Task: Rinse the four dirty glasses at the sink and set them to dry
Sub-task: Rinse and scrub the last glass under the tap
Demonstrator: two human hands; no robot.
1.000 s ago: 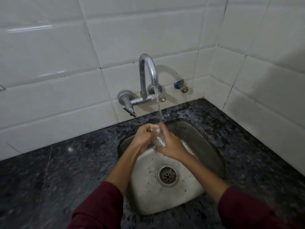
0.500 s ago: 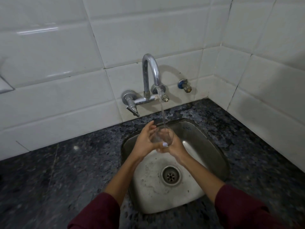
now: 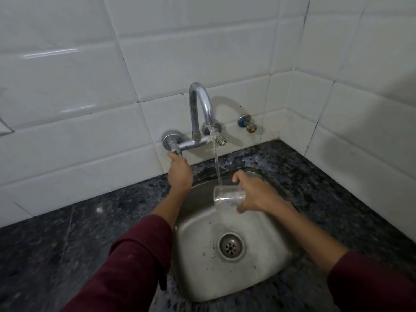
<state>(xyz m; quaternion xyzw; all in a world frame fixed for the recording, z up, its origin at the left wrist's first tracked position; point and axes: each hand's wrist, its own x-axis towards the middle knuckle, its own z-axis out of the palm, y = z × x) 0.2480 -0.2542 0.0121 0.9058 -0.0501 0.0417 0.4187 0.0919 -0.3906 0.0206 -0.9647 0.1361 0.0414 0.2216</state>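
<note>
Starting close in: your sleeves (image 3: 135, 264) reach over the counter (image 3: 56, 244) and the sink (image 3: 202, 278). Your right hand (image 3: 256, 194) has its grip wrapped around the glass (image 3: 228, 197), tipped sideways under the stream (image 3: 217, 167), just above the basin. Further back, your left hand (image 3: 180, 171) is curled on the tap handle (image 3: 174, 149). Looks like the rinse is wrapping up, so shut the water next, then find a drying spot. None in view.

No text, label, brand, number or sign can be read anywhere in this view.
</note>
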